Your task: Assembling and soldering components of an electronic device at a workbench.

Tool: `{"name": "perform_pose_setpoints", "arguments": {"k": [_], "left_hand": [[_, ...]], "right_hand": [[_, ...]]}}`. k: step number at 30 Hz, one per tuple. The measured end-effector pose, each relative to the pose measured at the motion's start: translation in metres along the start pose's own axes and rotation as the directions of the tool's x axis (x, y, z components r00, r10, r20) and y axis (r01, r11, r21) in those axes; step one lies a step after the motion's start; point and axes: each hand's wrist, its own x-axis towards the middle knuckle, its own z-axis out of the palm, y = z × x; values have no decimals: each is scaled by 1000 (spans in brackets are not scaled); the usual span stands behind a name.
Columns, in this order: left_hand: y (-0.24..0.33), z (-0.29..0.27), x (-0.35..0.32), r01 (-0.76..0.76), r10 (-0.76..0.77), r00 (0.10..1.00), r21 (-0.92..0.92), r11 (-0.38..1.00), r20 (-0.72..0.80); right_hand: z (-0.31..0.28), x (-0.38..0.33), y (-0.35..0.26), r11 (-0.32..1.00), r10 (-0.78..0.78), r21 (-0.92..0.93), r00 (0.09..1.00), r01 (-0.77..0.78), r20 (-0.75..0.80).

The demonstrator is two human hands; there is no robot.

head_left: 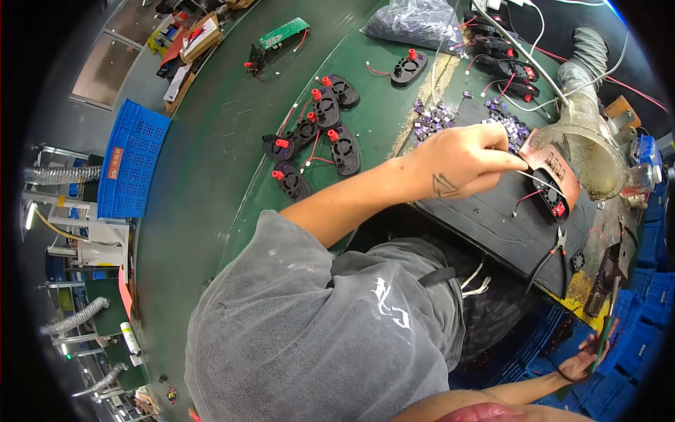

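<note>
My left hand (464, 160) reaches over a black work mat (492, 218). Its fingertips pinch the edge of a black oval plastic part (552, 195) with a red terminal and thin wires. That part lies against a reddish-brown plate (555, 163). Just behind the hand are piles of small purple components (432, 119). Low at the right, my right hand (580, 364) is closed around a slim green-handled tool (602, 342), held over blue crates and away from the mat.
A grey fume-extraction hose with a wide nozzle (590, 144) sits right of the part. Several black parts with red terminals (316, 133) lie on the green belt (211, 176). Also in view: pliers (559, 246), a plastic bag (415, 24), a green circuit board (285, 32), a blue crate (130, 158).
</note>
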Motion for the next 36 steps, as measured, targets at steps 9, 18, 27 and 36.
{"name": "perform_pose_setpoints", "arguments": {"k": [9,18,27,36], "left_hand": [[3,14,11,4,-4,1000,-122,992,-1],[13,59,53,-271,255,960,-153,950,-119],[-12,101,71,-297,296,955,-62,953,-29],[-18,105,62,-189,194,963,-45,981,188]], "right_hand": [[-1,-31,-19,1000,14,22,871,-3,-491],[51,-36,-76,980,-130,-199,732,-8,-669],[23,-98,-94,901,195,432,842,49,-503],[169,-84,-118,995,29,-62,801,-82,-597]]}}
